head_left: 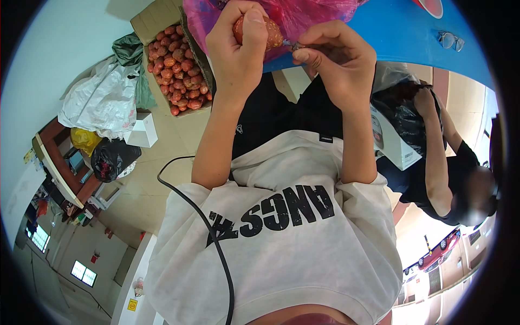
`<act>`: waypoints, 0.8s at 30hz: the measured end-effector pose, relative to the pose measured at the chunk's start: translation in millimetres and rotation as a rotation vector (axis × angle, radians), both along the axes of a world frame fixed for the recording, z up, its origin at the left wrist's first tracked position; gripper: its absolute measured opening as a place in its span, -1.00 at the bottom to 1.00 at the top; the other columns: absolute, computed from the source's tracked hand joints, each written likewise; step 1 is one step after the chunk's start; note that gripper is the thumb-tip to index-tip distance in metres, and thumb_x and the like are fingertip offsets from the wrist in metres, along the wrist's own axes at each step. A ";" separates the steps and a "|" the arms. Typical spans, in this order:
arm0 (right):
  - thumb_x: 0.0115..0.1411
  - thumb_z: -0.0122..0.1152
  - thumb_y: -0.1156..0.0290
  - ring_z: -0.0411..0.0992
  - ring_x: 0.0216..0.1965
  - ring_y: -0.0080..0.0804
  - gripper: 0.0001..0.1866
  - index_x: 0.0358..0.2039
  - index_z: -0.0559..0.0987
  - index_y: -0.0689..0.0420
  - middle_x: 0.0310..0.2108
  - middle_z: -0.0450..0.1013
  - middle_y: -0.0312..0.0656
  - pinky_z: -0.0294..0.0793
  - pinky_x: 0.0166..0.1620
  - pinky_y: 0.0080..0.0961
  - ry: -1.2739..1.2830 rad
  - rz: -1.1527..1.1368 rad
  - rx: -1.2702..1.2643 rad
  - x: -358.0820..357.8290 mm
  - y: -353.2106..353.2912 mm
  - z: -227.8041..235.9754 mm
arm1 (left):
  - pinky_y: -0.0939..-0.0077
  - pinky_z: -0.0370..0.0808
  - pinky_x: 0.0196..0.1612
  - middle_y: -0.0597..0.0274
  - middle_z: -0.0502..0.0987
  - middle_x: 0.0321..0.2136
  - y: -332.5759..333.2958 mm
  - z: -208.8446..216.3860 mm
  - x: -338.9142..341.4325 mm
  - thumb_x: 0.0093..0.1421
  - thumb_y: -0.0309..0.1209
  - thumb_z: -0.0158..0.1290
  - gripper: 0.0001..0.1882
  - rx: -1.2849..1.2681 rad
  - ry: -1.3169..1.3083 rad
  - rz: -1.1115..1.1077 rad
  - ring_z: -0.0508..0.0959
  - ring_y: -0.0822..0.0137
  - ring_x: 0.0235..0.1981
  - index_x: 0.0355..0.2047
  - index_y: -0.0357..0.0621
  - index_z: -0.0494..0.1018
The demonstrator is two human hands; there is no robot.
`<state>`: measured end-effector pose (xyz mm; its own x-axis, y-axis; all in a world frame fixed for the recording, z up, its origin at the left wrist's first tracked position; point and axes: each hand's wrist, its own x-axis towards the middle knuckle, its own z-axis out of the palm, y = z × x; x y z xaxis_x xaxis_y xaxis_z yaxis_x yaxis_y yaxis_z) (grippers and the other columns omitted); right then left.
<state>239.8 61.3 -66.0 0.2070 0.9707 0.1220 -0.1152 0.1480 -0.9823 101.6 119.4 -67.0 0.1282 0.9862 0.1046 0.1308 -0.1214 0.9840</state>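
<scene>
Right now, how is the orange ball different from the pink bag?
The orange ball is rounded and speckled; the pink bag is thin and crumpled. The ball is in the left hand, while the bag lies on the blue table. The bag looks bigger than the ball. Both are brightly coloured.

My left hand (pixel 238 49) holds one speckled orange-red piece (pixel 274 36) | my right hand (pixel 344 65) pinches at its end a small part (pixel 296 46), too small to name | pink plastic bag (pixel 309 15) is just behind, on blue table (pixel 390 40) with eyeglasses (pixel 450 41) | at my left, open carton (pixel 154 23) contains many red pieces (pixel 176 67)
</scene>
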 end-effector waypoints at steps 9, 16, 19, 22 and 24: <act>-0.01 0.32 0.70 0.46 -0.59 -0.55 -0.87 -0.41 0.59 0.26 -0.55 0.56 -0.16 0.43 -0.54 -0.76 -0.061 0.069 -0.027 17.0 4.9 -6.8 | 0.72 0.10 -0.67 0.41 0.35 -0.67 -1.3 -1.3 6.7 0.26 -0.21 -0.12 -0.70 0.025 0.034 -0.008 0.20 0.59 -0.69 -0.40 -0.15 0.48; -0.01 0.31 0.71 0.45 -0.60 -0.55 -0.89 -0.43 0.60 0.28 -0.55 0.56 -0.16 0.45 -0.55 -0.74 -0.014 0.027 -0.028 13.1 2.9 -9.9 | 0.71 0.12 -0.60 0.43 0.34 -0.69 -2.4 -2.4 8.3 0.25 -0.24 -0.13 -0.71 0.054 0.134 0.002 0.20 0.59 -0.66 -0.41 -0.16 0.49; -0.04 0.27 0.74 0.39 -0.65 -0.60 -0.89 -0.48 0.62 0.27 -0.60 0.53 -0.23 0.38 -0.56 -0.78 -0.022 -0.012 -0.053 10.1 1.3 -6.8 | 0.71 0.12 -0.57 0.43 0.35 -0.68 -3.3 -1.2 9.7 0.23 -0.27 -0.13 -0.72 0.055 0.190 0.005 0.19 0.58 -0.65 -0.43 -0.16 0.49; -0.05 0.25 0.76 0.36 -0.68 -0.61 -0.87 -0.50 0.63 0.26 -0.63 0.51 -0.26 0.35 -0.57 -0.79 -0.026 -0.026 -0.058 9.4 -0.2 -8.8 | 0.70 0.12 -0.56 0.43 0.34 -0.68 -4.5 -1.4 10.6 0.22 -0.28 -0.14 -0.73 0.056 0.213 0.007 0.18 0.58 -0.64 -0.43 -0.17 0.49; -0.06 0.25 0.76 0.36 -0.69 -0.61 -0.86 -0.50 0.63 0.26 -0.64 0.51 -0.26 0.35 -0.58 -0.79 -0.034 -0.027 -0.048 9.0 -1.3 -10.4 | 0.70 0.12 -0.55 0.43 0.34 -0.69 -5.8 -1.8 11.4 0.21 -0.30 -0.14 -0.73 0.060 0.219 0.011 0.18 0.58 -0.64 -0.44 -0.17 0.49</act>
